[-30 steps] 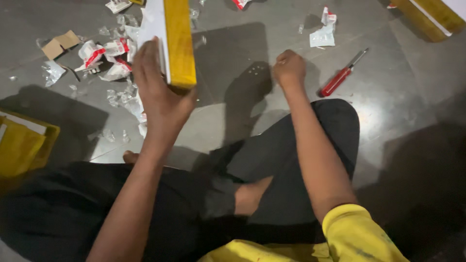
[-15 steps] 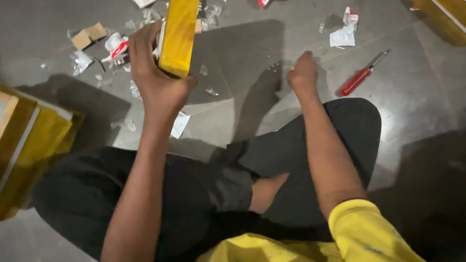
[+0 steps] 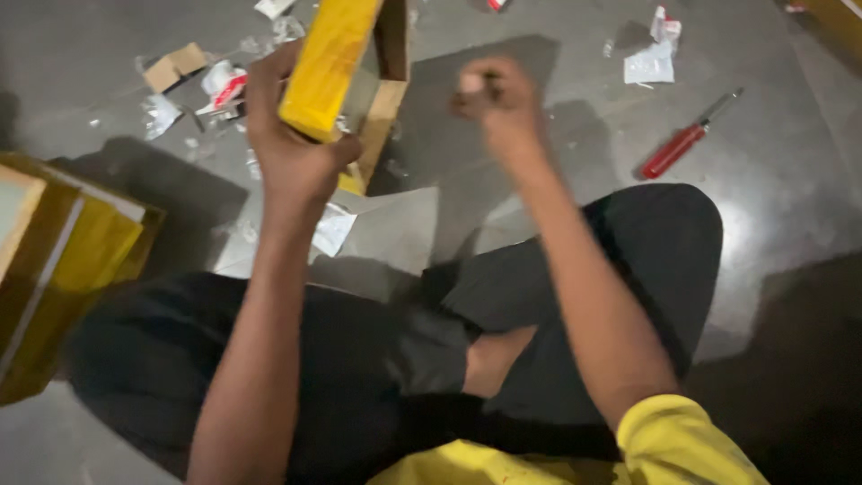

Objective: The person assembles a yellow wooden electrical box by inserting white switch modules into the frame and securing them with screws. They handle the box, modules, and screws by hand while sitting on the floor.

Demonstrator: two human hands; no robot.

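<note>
- You are sitting on the grey floor (image 3: 557, 180) with your legs folded, looking down at both hands.
- Your left hand (image 3: 292, 148) is gripping a long yellow box (image 3: 328, 63), fingers wrapped around its lower end, holding it tilted up above the floor.
- The box's open side is showing a brown cardboard inside (image 3: 386, 99), facing toward your right.
- Your right hand (image 3: 498, 99) is curled into a loose fist just beside the box, apart from it; whether it is pinching anything small is too blurred to tell.
- A red-handled screwdriver (image 3: 681, 144) is lying on the floor to the right, well apart from both hands.
- Torn white and red wrappers (image 3: 220, 85) are lying scattered on the floor behind your left hand, and another scrap (image 3: 654, 58) is sitting near the screwdriver.
- A larger yellow carton (image 3: 63, 269) is resting at your left side.
</note>
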